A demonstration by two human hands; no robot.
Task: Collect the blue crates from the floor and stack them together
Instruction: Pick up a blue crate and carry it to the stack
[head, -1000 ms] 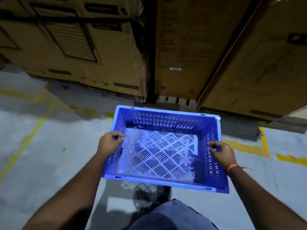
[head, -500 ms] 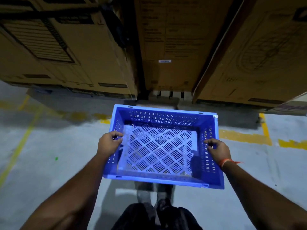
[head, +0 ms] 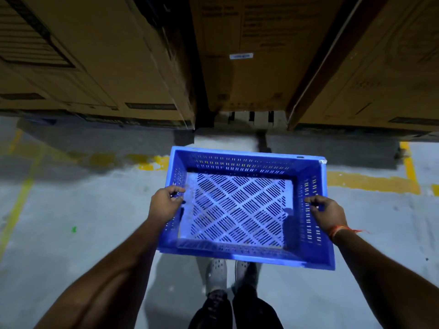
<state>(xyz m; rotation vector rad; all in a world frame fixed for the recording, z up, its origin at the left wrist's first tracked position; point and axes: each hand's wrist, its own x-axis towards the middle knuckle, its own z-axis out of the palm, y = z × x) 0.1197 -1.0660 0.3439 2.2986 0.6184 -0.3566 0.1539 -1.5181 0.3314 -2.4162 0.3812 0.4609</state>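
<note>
Two hands carried the load: the left hand (head: 164,205) was closed over the left short wall and the right hand (head: 329,213) over the right short wall of one blue crate (head: 240,210), held empty and level in front of the body, clear of the floor (head: 71,233) above the shoes (head: 226,274). Its long axis ran side to side, so both hands sat equally near. No stack or second crate showed; cardboard boxes (head: 249,55) stood just ahead, so setting it down probably called for turning elsewhere.
</note>
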